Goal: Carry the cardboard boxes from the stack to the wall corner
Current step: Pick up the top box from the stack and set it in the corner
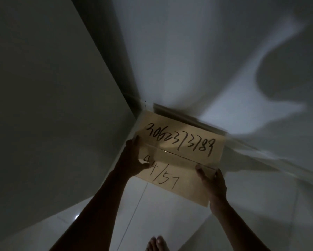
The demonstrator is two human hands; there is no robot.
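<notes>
Dim room, two walls (43,87) meeting at a corner, pale tile floor (161,223) below. Hard to read fine detail in this light.

Cardboard box (179,156) held flat-top-up just off the corner, far edge near the skirting, handwritten numbers on the lid. More cardboard (184,117) visible behind it against the right wall, probably boxes already dropped there; can't tell if touching.

Left hand (134,158) clamped on the left side, thumb over the top face. Right hand (213,185) gripping the near right corner, fingers wrapped on the edge.

Risks, biggest first:
- Poor light: easy to misjudge the gap to wall or to the cardboard behind, so box lands skewed or knocks the pile.
- Lid seam down the middle looks untaped or loose; thumb pressure on the flaps could cave them in.
- Grip uneven, one hand mid-side, other at a corner: likely to twist on the way down.
- Bare foot (157,243) on the tile, below the box: slip of either hand puts the box on the toes.
</notes>
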